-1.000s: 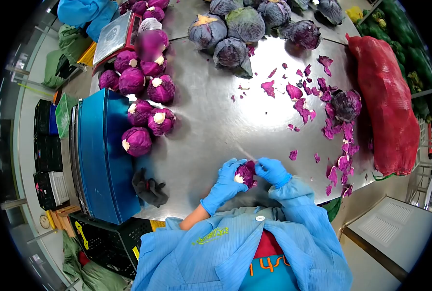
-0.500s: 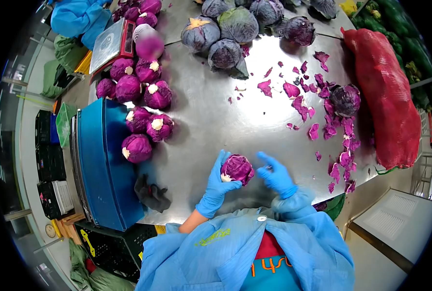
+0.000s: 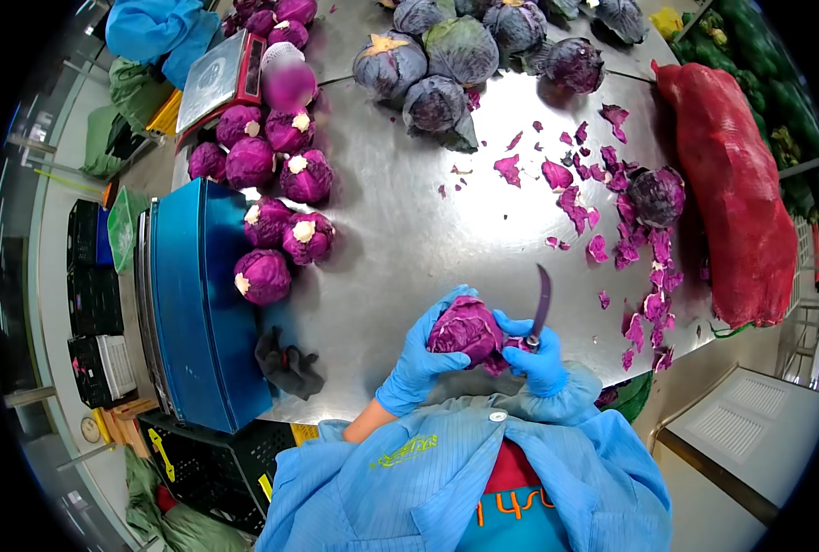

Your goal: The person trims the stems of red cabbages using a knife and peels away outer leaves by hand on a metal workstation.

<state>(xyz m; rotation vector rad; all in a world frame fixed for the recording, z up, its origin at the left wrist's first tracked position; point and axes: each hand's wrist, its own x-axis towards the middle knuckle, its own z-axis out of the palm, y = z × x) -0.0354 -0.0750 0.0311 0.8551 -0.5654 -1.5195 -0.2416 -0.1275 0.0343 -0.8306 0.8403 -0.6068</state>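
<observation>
A purple cabbage [image 3: 465,328] rests in my gloved left hand [image 3: 414,361], whose fingers wrap its left side and underside. Gripped in my gloved right hand [image 3: 542,366] is a knife [image 3: 543,304], its curved dark blade pointing up and away from me. The fingers of that hand meet the cabbage's right side, where a piece of purple leaf [image 3: 516,344] shows between them. Both hands are over the near edge of the steel table [image 3: 409,239].
Trimmed purple cabbages [image 3: 262,276] line the left, by a scale [image 3: 214,81] and a blue box [image 3: 202,304]. Untrimmed cabbages [image 3: 460,51] sit at the back. Leaf scraps [image 3: 570,207] and another cabbage [image 3: 656,196] lie right, beside a red mesh sack [image 3: 732,184]. A dark cloth [image 3: 286,364] lies near left.
My right hand has come in from the right to the cabbage, and the knife now shows in it. The cabbage has turned in my left hand, its pale stem end no longer showing.
</observation>
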